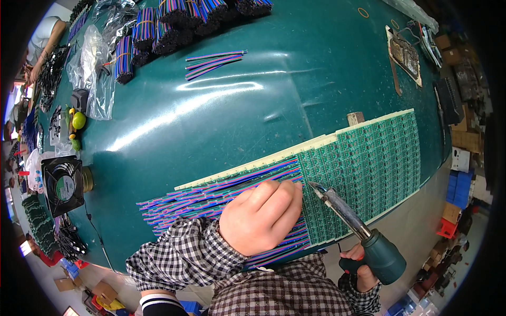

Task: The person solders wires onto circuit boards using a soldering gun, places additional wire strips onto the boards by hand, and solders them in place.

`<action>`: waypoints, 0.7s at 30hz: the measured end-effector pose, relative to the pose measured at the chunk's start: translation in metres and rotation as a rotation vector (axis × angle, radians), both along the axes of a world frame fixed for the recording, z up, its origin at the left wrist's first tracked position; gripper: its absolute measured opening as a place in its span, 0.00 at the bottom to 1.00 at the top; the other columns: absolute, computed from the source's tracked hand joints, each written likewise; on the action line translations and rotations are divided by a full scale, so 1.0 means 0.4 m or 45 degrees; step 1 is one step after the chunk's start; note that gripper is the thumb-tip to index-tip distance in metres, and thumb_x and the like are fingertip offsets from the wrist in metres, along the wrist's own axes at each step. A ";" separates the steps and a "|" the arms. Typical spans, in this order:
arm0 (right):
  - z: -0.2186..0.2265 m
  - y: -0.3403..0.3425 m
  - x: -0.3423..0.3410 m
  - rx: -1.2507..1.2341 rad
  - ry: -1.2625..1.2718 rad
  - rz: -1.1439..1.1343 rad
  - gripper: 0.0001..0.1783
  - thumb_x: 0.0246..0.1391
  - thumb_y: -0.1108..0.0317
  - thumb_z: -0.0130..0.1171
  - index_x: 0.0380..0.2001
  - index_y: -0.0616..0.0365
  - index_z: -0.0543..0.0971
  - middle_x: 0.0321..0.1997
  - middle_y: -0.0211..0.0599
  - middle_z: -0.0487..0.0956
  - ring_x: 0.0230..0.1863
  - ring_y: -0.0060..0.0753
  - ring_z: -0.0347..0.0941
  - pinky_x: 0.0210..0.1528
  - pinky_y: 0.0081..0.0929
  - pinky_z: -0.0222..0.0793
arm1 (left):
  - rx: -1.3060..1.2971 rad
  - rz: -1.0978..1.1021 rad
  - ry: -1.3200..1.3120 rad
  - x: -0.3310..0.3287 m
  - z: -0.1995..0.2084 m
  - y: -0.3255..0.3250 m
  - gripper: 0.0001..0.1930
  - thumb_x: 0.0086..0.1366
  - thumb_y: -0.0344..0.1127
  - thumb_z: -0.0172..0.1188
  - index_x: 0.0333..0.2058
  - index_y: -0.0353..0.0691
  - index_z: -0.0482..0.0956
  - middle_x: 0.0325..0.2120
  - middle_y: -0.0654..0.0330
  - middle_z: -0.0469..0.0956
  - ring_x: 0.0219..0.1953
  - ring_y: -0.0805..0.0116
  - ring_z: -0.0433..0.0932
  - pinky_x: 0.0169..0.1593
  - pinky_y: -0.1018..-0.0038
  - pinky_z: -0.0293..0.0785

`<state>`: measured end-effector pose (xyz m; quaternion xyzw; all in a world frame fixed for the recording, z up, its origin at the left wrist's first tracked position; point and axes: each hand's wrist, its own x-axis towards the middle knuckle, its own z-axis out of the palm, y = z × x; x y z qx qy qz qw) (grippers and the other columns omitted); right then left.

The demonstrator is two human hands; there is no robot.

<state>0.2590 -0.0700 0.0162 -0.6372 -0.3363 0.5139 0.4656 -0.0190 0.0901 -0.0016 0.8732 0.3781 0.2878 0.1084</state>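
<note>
A panel of green circuit boards lies on the table, with rows of small parts. Multicoloured ribbon wires run leftward from its left part, side by side. Over these wires my left hand is closed, its fingertips pressed together at the board rows; what they pinch is hidden. My right hand grips a soldering gun with a dark green body and a metal barrel. The gun's tip points up and left, just right of my left fingertips, over the boards. Whether it touches them I cannot tell.
Bundles of coloured wire are heaped at the far left, with a few loose wires nearer. A small fan stands at the left edge. A small block sits behind the panel; a stained metal tray lies far right.
</note>
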 end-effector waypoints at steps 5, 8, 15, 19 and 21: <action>0.019 0.011 -0.011 -0.060 -0.076 0.071 0.34 0.54 0.41 0.72 0.38 0.67 0.76 0.35 0.44 0.76 0.38 0.39 0.79 0.46 0.45 0.84 | -0.003 0.011 0.001 0.000 -0.001 -0.001 0.23 0.45 0.29 0.62 0.43 0.26 0.84 0.39 0.52 0.79 0.36 0.61 0.79 0.39 0.71 0.80; 0.018 0.005 -0.005 -0.081 -0.075 0.085 0.34 0.53 0.41 0.72 0.38 0.67 0.76 0.35 0.43 0.76 0.38 0.39 0.79 0.47 0.44 0.84 | 0.000 0.021 0.007 0.000 -0.001 -0.002 0.23 0.45 0.30 0.62 0.43 0.26 0.84 0.39 0.52 0.79 0.36 0.61 0.79 0.39 0.71 0.80; 0.011 0.001 0.007 -0.107 -0.199 0.202 0.34 0.52 0.42 0.74 0.38 0.66 0.76 0.34 0.41 0.77 0.38 0.38 0.79 0.49 0.44 0.84 | 0.143 0.052 0.067 0.011 -0.008 -0.010 0.20 0.47 0.28 0.65 0.42 0.29 0.85 0.39 0.54 0.79 0.35 0.63 0.80 0.37 0.73 0.79; -0.011 -0.005 0.004 0.058 -0.099 0.053 0.40 0.43 0.55 0.83 0.48 0.76 0.74 0.30 0.45 0.86 0.33 0.38 0.86 0.43 0.38 0.86 | 0.170 0.069 0.109 0.013 -0.007 -0.011 0.19 0.47 0.28 0.66 0.42 0.30 0.86 0.39 0.55 0.79 0.36 0.64 0.81 0.37 0.74 0.79; -0.009 0.001 -0.001 0.072 -0.077 0.032 0.40 0.44 0.55 0.83 0.48 0.76 0.74 0.30 0.45 0.86 0.33 0.39 0.86 0.43 0.39 0.86 | 0.163 0.054 0.116 0.008 -0.005 -0.010 0.19 0.47 0.28 0.66 0.42 0.30 0.86 0.40 0.55 0.79 0.36 0.65 0.81 0.37 0.74 0.79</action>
